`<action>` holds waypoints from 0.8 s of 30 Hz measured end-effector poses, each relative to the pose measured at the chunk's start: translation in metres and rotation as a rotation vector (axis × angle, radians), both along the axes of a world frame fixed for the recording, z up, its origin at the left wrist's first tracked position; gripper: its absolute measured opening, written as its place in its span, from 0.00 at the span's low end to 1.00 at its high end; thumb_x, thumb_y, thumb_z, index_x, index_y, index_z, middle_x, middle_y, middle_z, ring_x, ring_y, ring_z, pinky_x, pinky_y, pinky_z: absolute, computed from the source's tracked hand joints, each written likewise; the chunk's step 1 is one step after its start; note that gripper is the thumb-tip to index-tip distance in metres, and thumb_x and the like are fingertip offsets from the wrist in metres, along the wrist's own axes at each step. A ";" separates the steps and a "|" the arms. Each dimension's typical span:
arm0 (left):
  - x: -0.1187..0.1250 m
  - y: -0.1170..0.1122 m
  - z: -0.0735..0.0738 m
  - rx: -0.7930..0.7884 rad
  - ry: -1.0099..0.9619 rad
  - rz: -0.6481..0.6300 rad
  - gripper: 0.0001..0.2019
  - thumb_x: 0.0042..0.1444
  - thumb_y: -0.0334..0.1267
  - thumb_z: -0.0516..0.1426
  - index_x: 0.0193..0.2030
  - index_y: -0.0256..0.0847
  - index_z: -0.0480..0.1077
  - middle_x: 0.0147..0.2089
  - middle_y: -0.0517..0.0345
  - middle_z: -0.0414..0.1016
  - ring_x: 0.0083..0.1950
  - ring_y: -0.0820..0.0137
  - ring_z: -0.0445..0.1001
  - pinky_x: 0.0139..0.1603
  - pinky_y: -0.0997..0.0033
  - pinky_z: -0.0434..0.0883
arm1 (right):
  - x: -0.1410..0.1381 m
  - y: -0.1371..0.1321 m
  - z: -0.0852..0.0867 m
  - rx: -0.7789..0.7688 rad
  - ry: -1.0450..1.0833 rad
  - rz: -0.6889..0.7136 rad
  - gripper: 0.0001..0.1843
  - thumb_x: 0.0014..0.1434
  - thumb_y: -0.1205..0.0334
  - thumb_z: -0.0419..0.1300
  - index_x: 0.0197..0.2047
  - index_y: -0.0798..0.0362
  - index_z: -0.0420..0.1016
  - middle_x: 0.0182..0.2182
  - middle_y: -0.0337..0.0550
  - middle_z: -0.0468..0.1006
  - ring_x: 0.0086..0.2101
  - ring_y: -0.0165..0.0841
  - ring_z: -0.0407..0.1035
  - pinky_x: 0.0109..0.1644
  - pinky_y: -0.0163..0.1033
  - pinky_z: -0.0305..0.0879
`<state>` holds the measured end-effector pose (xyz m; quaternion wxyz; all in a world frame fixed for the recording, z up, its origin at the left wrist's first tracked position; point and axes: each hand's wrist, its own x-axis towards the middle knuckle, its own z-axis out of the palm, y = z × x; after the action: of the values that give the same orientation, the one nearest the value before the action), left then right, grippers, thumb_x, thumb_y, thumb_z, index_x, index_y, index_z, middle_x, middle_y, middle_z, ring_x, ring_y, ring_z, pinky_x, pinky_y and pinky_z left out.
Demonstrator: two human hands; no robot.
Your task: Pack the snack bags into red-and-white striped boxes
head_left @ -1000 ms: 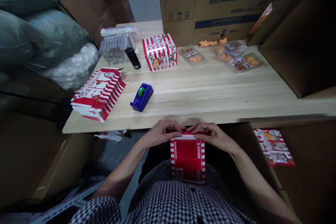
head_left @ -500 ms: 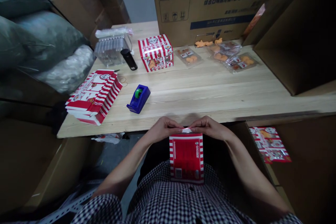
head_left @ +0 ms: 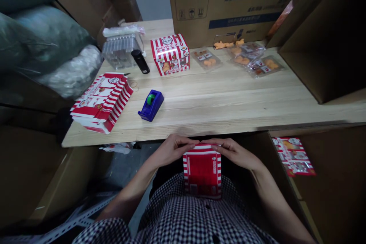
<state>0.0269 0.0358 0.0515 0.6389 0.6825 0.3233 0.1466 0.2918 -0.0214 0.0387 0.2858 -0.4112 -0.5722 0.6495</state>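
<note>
A red and white striped box (head_left: 203,173) stands upright on my lap, below the front edge of the wooden table (head_left: 228,103). My left hand (head_left: 174,147) presses on the left of its top end, fingers curled over the edge. My right hand (head_left: 233,151) lies on the right of the top, fingers laid along the closing flap. The fingertips of both hands almost meet over the box's top.
On the table lie a stack of flat striped boxes (head_left: 101,101), a blue tape dispenser (head_left: 151,105), an assembled striped box (head_left: 170,54), a black cylinder (head_left: 140,61), clear trays (head_left: 120,49) and bagged orange snacks (head_left: 248,59). Large cartons (head_left: 228,4) stand behind; another carton (head_left: 294,156) holds packs at the right.
The white flap seen at the box's top half a second ago is now down, and my fingers lie flatter over the top. The box sits slightly lower on my lap.
</note>
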 end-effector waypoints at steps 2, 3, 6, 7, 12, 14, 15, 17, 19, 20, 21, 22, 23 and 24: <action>-0.003 -0.006 0.008 0.126 0.018 -0.049 0.19 0.66 0.42 0.54 0.63 0.50 0.69 0.61 0.54 0.75 0.58 0.62 0.76 0.60 0.57 0.72 | 0.001 -0.004 0.002 0.036 -0.035 -0.010 0.19 0.69 0.53 0.54 0.60 0.43 0.73 0.57 0.42 0.77 0.56 0.37 0.72 0.63 0.51 0.65; -0.005 -0.008 0.010 0.185 0.027 -0.071 0.21 0.65 0.42 0.55 0.65 0.52 0.67 0.64 0.55 0.71 0.62 0.61 0.72 0.65 0.55 0.68 | 0.002 -0.007 0.003 0.052 -0.054 -0.017 0.18 0.70 0.53 0.53 0.60 0.43 0.73 0.57 0.42 0.77 0.56 0.37 0.72 0.64 0.51 0.64; -0.010 -0.013 0.011 0.260 0.006 -0.099 0.25 0.63 0.41 0.59 0.67 0.54 0.63 0.69 0.57 0.65 0.70 0.61 0.63 0.71 0.51 0.60 | 0.002 -0.012 0.001 0.096 -0.105 -0.036 0.19 0.69 0.54 0.54 0.61 0.43 0.73 0.57 0.43 0.76 0.56 0.38 0.72 0.63 0.52 0.66; -0.011 -0.015 0.009 0.247 -0.014 -0.094 0.25 0.63 0.40 0.59 0.67 0.55 0.63 0.69 0.57 0.65 0.70 0.61 0.63 0.71 0.51 0.60 | 0.002 -0.014 -0.001 0.113 -0.111 -0.038 0.19 0.68 0.54 0.56 0.61 0.43 0.72 0.58 0.44 0.76 0.55 0.39 0.72 0.62 0.52 0.67; -0.013 -0.020 -0.009 0.105 -0.094 0.021 0.19 0.63 0.39 0.58 0.61 0.52 0.71 0.64 0.55 0.72 0.65 0.61 0.70 0.67 0.52 0.65 | -0.004 -0.021 -0.005 0.214 -0.126 -0.034 0.21 0.67 0.57 0.59 0.63 0.42 0.70 0.61 0.45 0.73 0.59 0.40 0.68 0.65 0.55 0.63; -0.013 -0.022 -0.015 0.050 -0.118 0.072 0.17 0.63 0.38 0.58 0.58 0.51 0.73 0.61 0.54 0.74 0.63 0.60 0.72 0.65 0.52 0.67 | -0.008 -0.023 -0.003 0.236 -0.147 -0.035 0.20 0.69 0.59 0.55 0.63 0.40 0.69 0.62 0.44 0.71 0.62 0.38 0.64 0.67 0.56 0.60; -0.013 -0.022 -0.018 0.033 -0.128 0.092 0.16 0.63 0.38 0.58 0.57 0.50 0.74 0.61 0.54 0.75 0.62 0.60 0.73 0.65 0.52 0.68 | -0.010 -0.024 -0.003 0.242 -0.153 -0.042 0.20 0.70 0.59 0.54 0.63 0.40 0.69 0.62 0.43 0.71 0.63 0.38 0.64 0.67 0.56 0.59; -0.012 -0.022 -0.023 0.020 -0.136 0.123 0.14 0.63 0.38 0.57 0.55 0.49 0.76 0.59 0.53 0.76 0.62 0.60 0.73 0.65 0.52 0.68 | -0.014 -0.025 -0.004 0.244 -0.150 -0.069 0.19 0.70 0.59 0.53 0.62 0.40 0.71 0.61 0.44 0.72 0.61 0.38 0.65 0.67 0.55 0.60; -0.010 -0.022 -0.027 0.023 -0.139 0.148 0.14 0.64 0.38 0.57 0.54 0.49 0.77 0.58 0.53 0.77 0.61 0.61 0.74 0.65 0.53 0.68 | -0.019 -0.023 -0.009 0.235 -0.124 -0.127 0.17 0.70 0.59 0.54 0.60 0.41 0.74 0.58 0.45 0.75 0.59 0.38 0.68 0.65 0.54 0.63; -0.008 -0.022 -0.029 0.028 -0.139 0.162 0.14 0.64 0.38 0.57 0.53 0.49 0.77 0.58 0.53 0.77 0.61 0.61 0.74 0.65 0.54 0.68 | -0.022 -0.022 -0.013 0.228 -0.107 -0.172 0.16 0.69 0.58 0.56 0.57 0.41 0.76 0.56 0.45 0.77 0.57 0.38 0.70 0.63 0.53 0.65; -0.006 -0.022 -0.030 0.034 -0.141 0.176 0.14 0.64 0.38 0.57 0.53 0.49 0.77 0.58 0.53 0.78 0.60 0.61 0.75 0.64 0.54 0.68 | -0.024 -0.021 -0.017 0.220 -0.092 -0.222 0.15 0.67 0.58 0.59 0.55 0.43 0.78 0.53 0.46 0.79 0.55 0.39 0.71 0.61 0.52 0.67; -0.003 -0.023 -0.031 0.044 -0.146 0.190 0.14 0.64 0.39 0.57 0.53 0.49 0.77 0.58 0.53 0.78 0.60 0.61 0.75 0.64 0.54 0.69 | -0.027 -0.019 -0.022 0.215 -0.082 -0.274 0.13 0.65 0.57 0.61 0.52 0.44 0.80 0.51 0.46 0.80 0.54 0.40 0.73 0.60 0.51 0.69; -0.001 -0.024 -0.031 0.057 -0.155 0.195 0.14 0.64 0.39 0.57 0.53 0.49 0.77 0.57 0.54 0.78 0.60 0.61 0.75 0.64 0.54 0.69 | -0.029 -0.017 -0.026 0.214 -0.077 -0.321 0.12 0.63 0.57 0.63 0.49 0.45 0.81 0.49 0.46 0.81 0.52 0.40 0.74 0.58 0.50 0.70; 0.000 -0.024 -0.031 0.072 -0.162 0.194 0.14 0.64 0.39 0.56 0.54 0.49 0.77 0.57 0.54 0.78 0.60 0.61 0.75 0.64 0.54 0.69 | -0.030 -0.016 -0.029 0.216 -0.080 -0.358 0.11 0.62 0.57 0.64 0.47 0.46 0.82 0.47 0.46 0.82 0.50 0.40 0.75 0.57 0.49 0.70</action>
<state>0.0273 0.0120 0.0206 0.6207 0.6565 0.3296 0.2739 0.2614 -0.0372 0.0098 0.4160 -0.4986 -0.5672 0.5065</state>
